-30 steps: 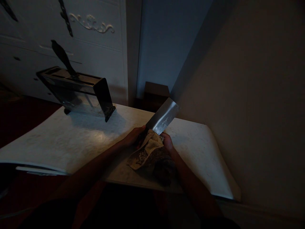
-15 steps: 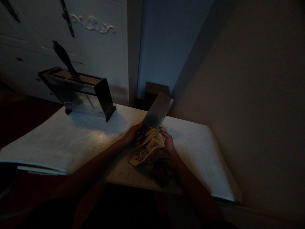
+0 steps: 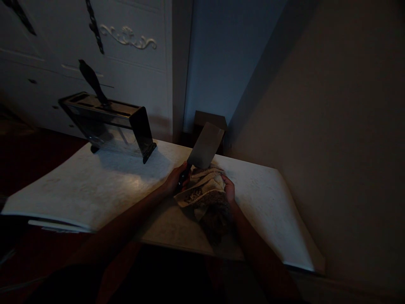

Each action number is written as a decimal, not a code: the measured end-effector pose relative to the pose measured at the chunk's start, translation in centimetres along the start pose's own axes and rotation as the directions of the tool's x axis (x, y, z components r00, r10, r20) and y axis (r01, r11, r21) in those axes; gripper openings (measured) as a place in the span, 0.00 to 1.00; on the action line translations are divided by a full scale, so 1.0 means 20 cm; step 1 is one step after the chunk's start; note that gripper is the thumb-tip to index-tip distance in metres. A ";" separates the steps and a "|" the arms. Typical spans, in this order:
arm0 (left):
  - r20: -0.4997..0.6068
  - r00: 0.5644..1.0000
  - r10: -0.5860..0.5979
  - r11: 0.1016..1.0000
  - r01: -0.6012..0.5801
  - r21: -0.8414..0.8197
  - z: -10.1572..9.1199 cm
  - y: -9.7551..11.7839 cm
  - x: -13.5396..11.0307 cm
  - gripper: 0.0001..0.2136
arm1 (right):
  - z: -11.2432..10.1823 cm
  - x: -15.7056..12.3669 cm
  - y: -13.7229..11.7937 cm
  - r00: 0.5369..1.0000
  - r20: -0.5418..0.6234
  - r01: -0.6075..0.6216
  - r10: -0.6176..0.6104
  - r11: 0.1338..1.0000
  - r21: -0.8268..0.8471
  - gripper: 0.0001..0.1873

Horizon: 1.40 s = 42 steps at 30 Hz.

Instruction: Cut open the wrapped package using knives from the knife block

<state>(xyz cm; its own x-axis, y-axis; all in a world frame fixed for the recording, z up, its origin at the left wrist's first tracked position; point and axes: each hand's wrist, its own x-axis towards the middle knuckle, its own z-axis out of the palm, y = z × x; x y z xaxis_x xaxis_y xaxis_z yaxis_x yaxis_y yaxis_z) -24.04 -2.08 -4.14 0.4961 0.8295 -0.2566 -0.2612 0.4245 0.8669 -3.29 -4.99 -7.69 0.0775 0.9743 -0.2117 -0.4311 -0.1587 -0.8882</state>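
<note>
My left hand (image 3: 175,179) is closed round the black handle of a cleaver (image 3: 206,145). Its broad grey blade tilts up and away to the right, above the far edge of the table. A beige and brown patterned cloth (image 3: 207,188) hangs in folds just below the blade. My right hand (image 3: 229,188) grips the cloth by its right side, fingers partly hidden in the folds. The cloth's upper edge lies close to the blade's lower end; in the dim light I cannot tell whether they touch.
A knife block (image 3: 109,122) with clear sides and one black-handled knife (image 3: 92,81) in it stands at the table's far left. The pale table (image 3: 126,185) meets a wall (image 3: 322,126) on the right. Behind are a white cabinet (image 3: 139,80) and a dark box (image 3: 210,117).
The cloth and my right hand have shifted slightly right relative to the cleaver, and the cloth's folds hang differently. The blade has tipped a little to the left. The view has moved slightly.
</note>
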 end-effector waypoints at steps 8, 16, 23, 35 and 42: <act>-0.075 0.993 0.093 0.995 -0.094 -0.011 0.02 0.02 -0.03 0.26 | 0.09 -0.05 -0.03 1.000 -0.016 -0.009 0.010 0.998 0.066 0.17; -0.189 0.977 0.103 0.992 -0.087 0.091 0.03 -0.03 -0.02 0.27 | 0.21 -0.17 -0.01 0.999 0.020 0.034 -0.031 0.985 -0.168 0.20; -0.180 0.958 0.221 0.938 -0.158 0.310 0.04 -0.06 -0.02 0.30 | 0.26 -0.22 0.01 0.958 0.266 0.165 -0.103 0.961 -0.221 0.22; -0.102 0.920 0.379 0.844 -0.298 0.446 0.05 -0.06 -0.01 0.23 | 0.30 -0.22 0.03 0.960 0.259 0.175 -0.108 0.951 -0.254 0.30; -0.075 0.920 0.385 0.799 -0.291 0.526 0.05 -0.07 0.00 0.22 | 0.31 -0.20 0.06 0.968 0.198 0.213 -0.154 0.921 -0.326 0.27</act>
<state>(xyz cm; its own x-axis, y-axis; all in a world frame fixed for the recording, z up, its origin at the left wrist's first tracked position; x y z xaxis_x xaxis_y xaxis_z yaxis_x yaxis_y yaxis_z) -22.91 -3.09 -4.93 0.2935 0.9537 0.0656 0.0826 -0.0937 0.9922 -9.61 -8.04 -5.37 -0.0369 0.9992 0.0126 -0.0880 0.0093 -0.9961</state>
